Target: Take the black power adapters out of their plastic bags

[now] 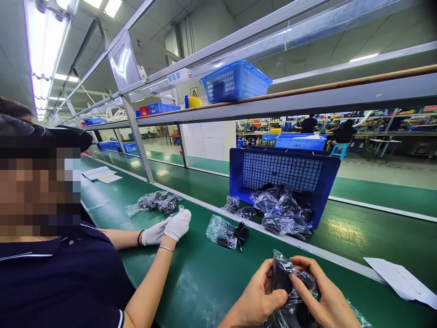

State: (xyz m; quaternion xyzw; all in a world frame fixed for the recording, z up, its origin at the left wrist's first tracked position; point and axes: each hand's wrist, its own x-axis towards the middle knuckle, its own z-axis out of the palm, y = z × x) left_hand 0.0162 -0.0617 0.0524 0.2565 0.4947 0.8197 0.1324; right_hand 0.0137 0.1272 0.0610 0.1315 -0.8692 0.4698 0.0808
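Note:
Between my two hands, low in the head view, is a clear plastic bag with a black item inside (282, 275); the item's exact kind is hidden by the crinkled film. My left hand (261, 294) grips its left side, thumb across the front. Around the right side curl the fingers of my right hand (324, 291), pressing on the film. Beyond them on the green bench lies another bagged black item (221, 232), with a black piece and cord sticking out. Further back, a blue crate (235, 175) tipped on its side holds several bagged black items (280, 205).
At left a co-worker in a dark shirt (54, 282) has white-gloved hands (175, 225) together over the bench, near a pile of bagged items (157, 200). White paper (403, 280) lies at right. A blue basket (239, 82) stands on the overhead shelf (307, 98).

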